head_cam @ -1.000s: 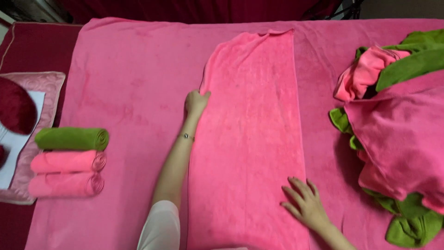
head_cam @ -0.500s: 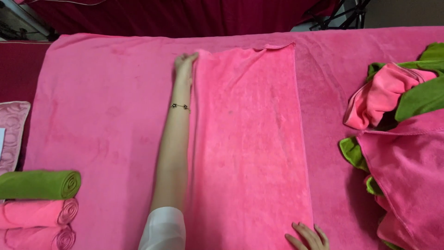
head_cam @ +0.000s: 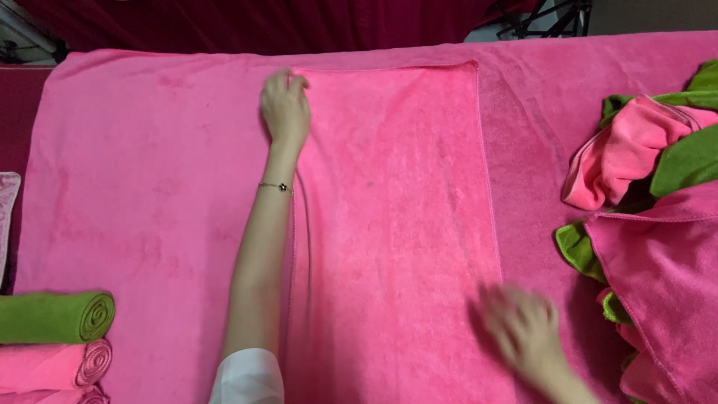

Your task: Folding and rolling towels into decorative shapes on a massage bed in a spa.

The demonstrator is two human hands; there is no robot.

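Dark red drapery hung behind a table [head_cam: 149,187] covered edge to edge in a bright pink cloth. On that cover lay a pink towel [head_cam: 389,209], spread flat as a long rectangle running from the far edge toward the person, its far edge and right hem straight and its left edge passing under the outstretched left forearm. The left hand [head_cam: 285,106] rested palm down at the towel's far left corner, its fingers curled together over the corner; whether they pinched the fabric or only pressed it could not be told. A thin bracelet [head_cam: 277,186] circled that wrist, and a white sleeve [head_cam: 248,378] showed at the bottom of the view. The right hand [head_cam: 523,329] lay over the towel's near right edge, blurred, with the fingers seemingly a little apart and flat on the cloth, though their exact state could not be made out. At the left edge of the table sat a rolled green towel [head_cam: 56,316] with two rolled pink towels [head_cam: 52,366] just below it, touching one another. On the right side, well apart from the spread towel, lay a loose heap of pink and green towels [head_cam: 658,224].
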